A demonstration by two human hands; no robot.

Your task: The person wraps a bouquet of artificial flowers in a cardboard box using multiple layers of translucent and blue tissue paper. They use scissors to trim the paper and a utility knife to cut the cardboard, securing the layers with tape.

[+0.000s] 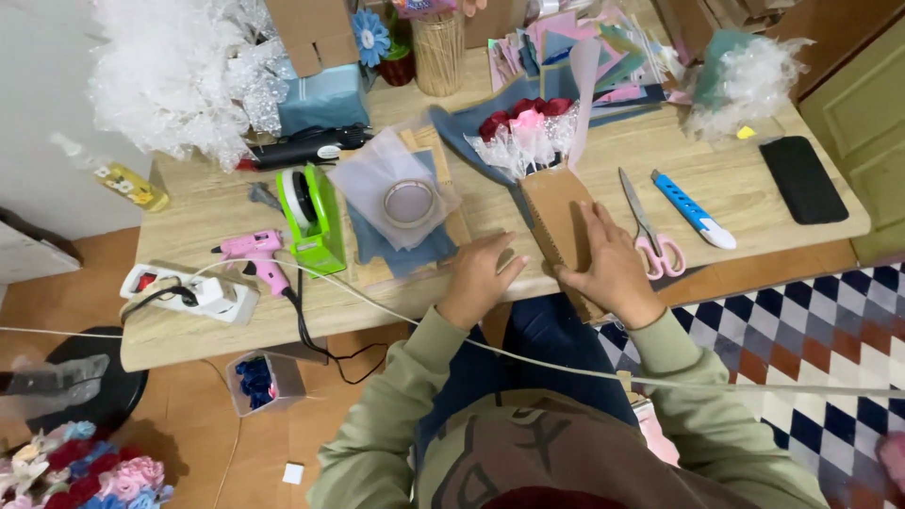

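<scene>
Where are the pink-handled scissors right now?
In the head view, the scissors lie on the table, just right of the right hand, beside the blue utility knife.

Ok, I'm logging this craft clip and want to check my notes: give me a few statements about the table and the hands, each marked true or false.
1. The right hand rests flat on the brown cardboard wrap. True.
2. The pink-handled scissors lie left of the cardboard wrap. False: they lie to its right, beside the blue utility knife.
3. The pink glue gun lies near the white power strip. True.
4. The left hand holds the tape roll. False: it touches the wrap's left edge; the roll lies apart on the table.
5. The black phone lies at the table's right end. True.
</scene>
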